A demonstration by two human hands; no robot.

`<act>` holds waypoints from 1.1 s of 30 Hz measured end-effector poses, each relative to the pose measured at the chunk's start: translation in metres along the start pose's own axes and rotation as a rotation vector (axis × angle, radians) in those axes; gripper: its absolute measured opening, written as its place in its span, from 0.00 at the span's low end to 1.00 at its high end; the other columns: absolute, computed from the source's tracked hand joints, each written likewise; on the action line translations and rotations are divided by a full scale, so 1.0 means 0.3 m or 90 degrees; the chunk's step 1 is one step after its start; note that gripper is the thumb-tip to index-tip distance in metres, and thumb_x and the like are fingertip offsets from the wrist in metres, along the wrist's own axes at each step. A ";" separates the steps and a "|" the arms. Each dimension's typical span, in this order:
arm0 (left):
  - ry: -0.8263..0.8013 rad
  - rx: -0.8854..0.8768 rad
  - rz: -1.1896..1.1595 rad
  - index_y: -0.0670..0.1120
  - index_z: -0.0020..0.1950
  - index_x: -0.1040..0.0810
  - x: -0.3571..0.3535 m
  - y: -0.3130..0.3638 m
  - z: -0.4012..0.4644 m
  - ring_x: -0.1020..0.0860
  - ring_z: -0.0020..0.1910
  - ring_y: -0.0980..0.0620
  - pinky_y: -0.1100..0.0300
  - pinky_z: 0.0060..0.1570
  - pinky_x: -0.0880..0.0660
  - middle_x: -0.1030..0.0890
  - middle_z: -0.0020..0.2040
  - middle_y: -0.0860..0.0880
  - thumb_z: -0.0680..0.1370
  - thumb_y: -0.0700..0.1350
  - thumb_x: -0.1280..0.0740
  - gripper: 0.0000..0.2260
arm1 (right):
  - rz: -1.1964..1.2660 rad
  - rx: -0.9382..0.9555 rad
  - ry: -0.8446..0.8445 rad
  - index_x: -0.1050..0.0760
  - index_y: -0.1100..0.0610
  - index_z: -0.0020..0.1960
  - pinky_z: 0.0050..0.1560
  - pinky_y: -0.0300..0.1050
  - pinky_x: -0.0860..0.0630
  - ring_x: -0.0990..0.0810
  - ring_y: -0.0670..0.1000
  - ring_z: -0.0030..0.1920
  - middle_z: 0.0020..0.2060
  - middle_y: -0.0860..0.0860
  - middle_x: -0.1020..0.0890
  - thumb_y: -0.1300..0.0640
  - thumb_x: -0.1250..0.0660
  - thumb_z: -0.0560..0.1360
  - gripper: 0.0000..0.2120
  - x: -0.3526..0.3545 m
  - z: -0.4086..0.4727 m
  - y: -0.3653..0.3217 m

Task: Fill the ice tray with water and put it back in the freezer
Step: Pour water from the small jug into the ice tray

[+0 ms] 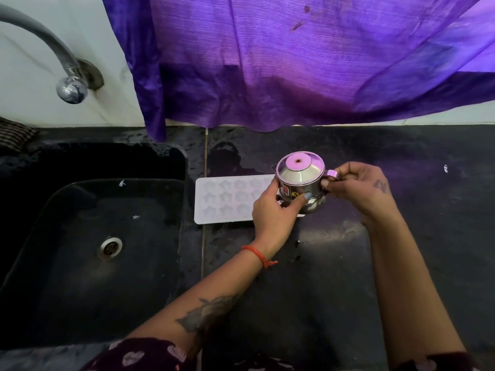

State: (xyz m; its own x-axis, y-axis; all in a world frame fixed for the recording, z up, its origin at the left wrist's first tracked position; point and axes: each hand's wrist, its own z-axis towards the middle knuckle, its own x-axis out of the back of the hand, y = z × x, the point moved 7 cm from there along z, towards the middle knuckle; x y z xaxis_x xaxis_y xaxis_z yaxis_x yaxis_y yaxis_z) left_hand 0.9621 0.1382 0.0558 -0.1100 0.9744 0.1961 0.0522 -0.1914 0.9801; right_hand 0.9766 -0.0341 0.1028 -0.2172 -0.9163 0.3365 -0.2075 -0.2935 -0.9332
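A white ice tray [227, 199] with star-shaped cells lies flat on the black counter [401, 210], just right of the sink. Its right end is hidden behind a small lidded steel jug [301, 180]. My left hand [273, 215] grips the jug's body from the left, thumb across its front. My right hand [359, 186] pinches the jug's handle on the right side. The jug is upright over the tray's right end, lid on. I cannot tell whether the cells hold water.
A black sink [93, 236] with a metal drain [111, 247] takes up the left. A chrome tap [67, 84] curves out of the white wall above it. A purple curtain [294, 62] hangs over the counter's back edge. Wet patches mark the counter.
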 end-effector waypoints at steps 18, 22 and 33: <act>0.114 0.021 -0.005 0.47 0.64 0.25 0.250 -0.075 0.323 0.20 0.54 0.51 0.49 0.57 0.23 0.17 0.55 0.49 0.64 0.47 0.22 0.30 | 0.135 0.006 -0.092 0.24 0.59 0.35 0.50 0.50 0.19 0.21 0.54 0.39 0.33 0.56 0.20 0.72 0.29 0.68 0.10 -0.361 0.224 -0.087; 0.147 0.031 0.009 0.46 0.65 0.27 0.293 -0.102 0.395 0.20 0.56 0.50 0.49 0.58 0.24 0.18 0.57 0.48 0.62 0.46 0.20 0.32 | 0.151 -0.006 -0.119 0.24 0.59 0.36 0.51 0.49 0.19 0.21 0.52 0.39 0.32 0.54 0.20 0.71 0.28 0.68 0.10 -0.442 0.292 -0.079; 0.167 0.049 0.019 0.48 0.68 0.34 0.359 -0.166 0.514 0.23 0.55 0.56 0.62 0.58 0.28 0.20 0.60 0.50 0.63 0.40 0.20 0.38 | 0.168 -0.043 -0.138 0.26 0.59 0.34 0.45 0.41 0.20 0.21 0.48 0.36 0.31 0.53 0.21 0.73 0.29 0.69 0.12 -0.607 0.416 -0.029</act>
State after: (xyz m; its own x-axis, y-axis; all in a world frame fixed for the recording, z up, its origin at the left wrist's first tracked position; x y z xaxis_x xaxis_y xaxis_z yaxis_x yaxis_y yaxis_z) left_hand 1.1006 0.2709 0.0237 -0.3599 0.9026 0.2363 0.1337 -0.2008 0.9705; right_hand 1.1370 0.1013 0.0337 -0.0663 -0.9969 0.0434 -0.2357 -0.0266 -0.9715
